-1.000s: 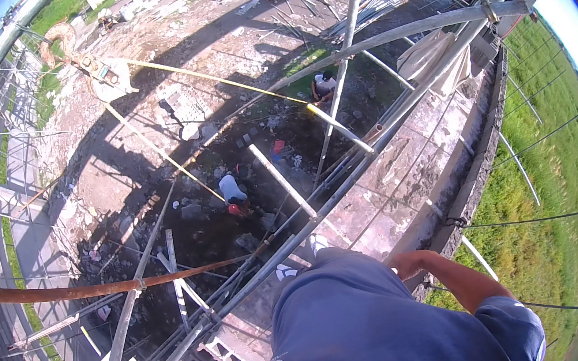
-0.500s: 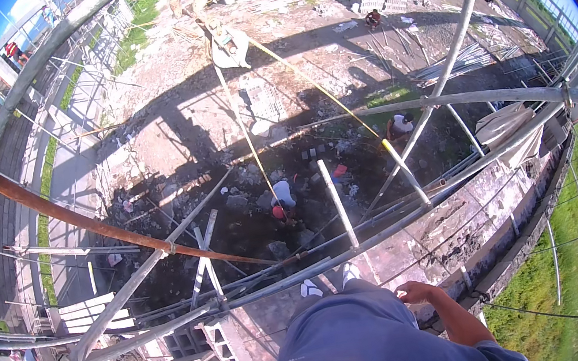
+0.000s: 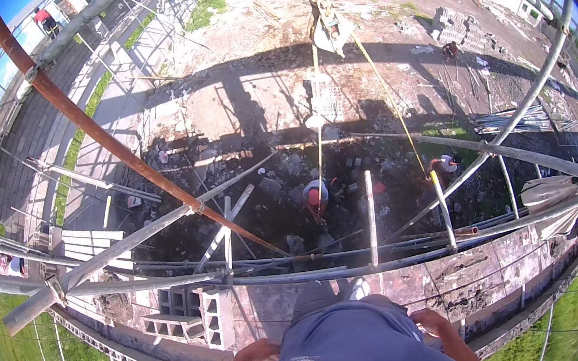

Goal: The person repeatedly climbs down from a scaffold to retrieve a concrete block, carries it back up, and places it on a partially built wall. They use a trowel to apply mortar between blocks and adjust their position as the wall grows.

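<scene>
My left hand (image 3: 260, 351) is at the left side of my blue shirt (image 3: 349, 342), its fingers bent in against my waist. On the other side, my right hand (image 3: 429, 321) has curled fingers at the shirt's edge by my hip. Whether cloth is pinched in either hand is too small to make out. Ahead of me hangs a pulley block (image 3: 331, 34) with a yellow rope (image 3: 385, 86) running down from it on two sides. Below, a person in a red cap (image 3: 315, 197) bends by one rope end, and another person (image 3: 445, 163) is near the other.
I stand on a narrow concrete ledge (image 3: 408, 289) high above the ground. Scaffold pipes (image 3: 517, 119) and a rusty pipe (image 3: 107, 147) cross in front. Hollow blocks (image 3: 218, 320) sit on the ledge to my left. A grey sheet (image 3: 550, 199) hangs at right. Grass (image 3: 567, 319) lies far below.
My view has swung left, so the scene has shifted right. My left hand has come into view at my waist. My right hand has drawn in closer to the shirt.
</scene>
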Tool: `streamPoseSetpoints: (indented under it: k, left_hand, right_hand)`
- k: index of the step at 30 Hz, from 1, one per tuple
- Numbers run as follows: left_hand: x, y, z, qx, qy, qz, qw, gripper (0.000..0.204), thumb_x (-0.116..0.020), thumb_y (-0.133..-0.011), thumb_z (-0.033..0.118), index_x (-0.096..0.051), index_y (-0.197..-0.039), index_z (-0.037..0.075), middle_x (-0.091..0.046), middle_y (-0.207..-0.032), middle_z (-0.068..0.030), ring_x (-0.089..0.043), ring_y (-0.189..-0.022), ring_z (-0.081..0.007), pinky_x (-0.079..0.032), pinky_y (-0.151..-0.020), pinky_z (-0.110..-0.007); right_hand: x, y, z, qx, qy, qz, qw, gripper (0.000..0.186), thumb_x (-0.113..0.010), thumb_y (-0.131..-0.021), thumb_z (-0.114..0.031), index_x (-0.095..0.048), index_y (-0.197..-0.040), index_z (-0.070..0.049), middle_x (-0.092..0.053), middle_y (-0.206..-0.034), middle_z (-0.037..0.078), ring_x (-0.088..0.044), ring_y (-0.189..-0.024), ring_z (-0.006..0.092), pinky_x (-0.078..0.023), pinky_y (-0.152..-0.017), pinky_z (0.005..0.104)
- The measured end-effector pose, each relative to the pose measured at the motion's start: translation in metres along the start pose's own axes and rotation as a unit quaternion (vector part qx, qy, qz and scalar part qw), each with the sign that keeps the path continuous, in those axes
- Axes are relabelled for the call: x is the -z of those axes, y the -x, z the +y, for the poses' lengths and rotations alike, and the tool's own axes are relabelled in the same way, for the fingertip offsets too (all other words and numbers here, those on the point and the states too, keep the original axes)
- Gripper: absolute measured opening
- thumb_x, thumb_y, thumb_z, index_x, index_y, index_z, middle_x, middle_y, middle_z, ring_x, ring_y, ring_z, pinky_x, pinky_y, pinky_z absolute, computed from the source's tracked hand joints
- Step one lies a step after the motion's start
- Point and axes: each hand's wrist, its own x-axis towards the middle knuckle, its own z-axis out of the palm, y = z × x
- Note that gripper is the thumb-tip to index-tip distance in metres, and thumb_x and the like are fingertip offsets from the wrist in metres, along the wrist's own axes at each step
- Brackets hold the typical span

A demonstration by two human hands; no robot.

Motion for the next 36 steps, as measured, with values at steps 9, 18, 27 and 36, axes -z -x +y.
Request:
streamPoseSetpoints:
  k: [9, 18, 27, 36]
  left_hand:
    - [0.054, -0.055, -0.046, 0.039, 0.363, 0.353, 0.861, 0.027, -0.054, -0.087, 0.018, -0.056, -0.112, 0.006, -0.065, -0.095, -0.0046, -0.062, -0.085, -0.0149, -0.045, -0.070, -0.033]
    - [-0.022, -0.063, -0.162, 0.174, 0.448, 0.340, 0.808, 0.027, -0.051, -0.084, 0.018, -0.055, -0.108, 0.004, -0.064, -0.089, -0.0051, -0.063, -0.077, -0.0163, -0.042, -0.054, -0.028]
    - [-0.056, -0.132, -0.167, 0.121, 0.534, 0.445, 0.709, 0.022, -0.054, -0.083, 0.015, -0.057, -0.103, 0.006, -0.064, -0.084, -0.0091, -0.064, -0.068, -0.0197, -0.047, -0.052, -0.032]
    - [-0.076, -0.166, -0.100, 0.035, 0.533, 0.416, 0.736, 0.021, -0.055, -0.083, 0.016, -0.059, -0.101, 0.006, -0.065, -0.084, -0.0075, -0.064, -0.069, -0.0185, -0.044, -0.049, -0.027]
  right_hand:
    - [0.022, -0.023, -0.013, 0.111, 0.147, 0.206, 0.961, 0.014, -0.053, -0.080, -0.008, -0.065, -0.079, -0.001, -0.056, -0.062, 0.003, -0.048, -0.060, 0.0091, -0.038, -0.053, 0.0277]
    - [0.029, -0.061, 0.063, 0.004, 0.170, 0.161, 0.972, 0.015, -0.051, -0.074, -0.006, -0.066, -0.076, -0.002, -0.061, -0.062, 0.006, -0.053, -0.053, 0.0129, -0.041, -0.048, 0.0282]
    - [0.088, -0.188, -0.075, 0.105, 0.375, 0.131, 0.912, 0.017, -0.058, -0.073, -0.016, -0.069, -0.081, -0.006, -0.068, -0.076, 0.011, -0.066, -0.070, 0.0232, -0.052, -0.064, 0.0320]
    - [0.061, -0.210, -0.168, 0.254, 0.296, 0.095, 0.916, 0.017, -0.053, -0.080, -0.012, -0.064, -0.078, 0.002, -0.061, -0.063, 0.010, -0.060, -0.058, 0.0177, -0.046, -0.052, 0.0315]
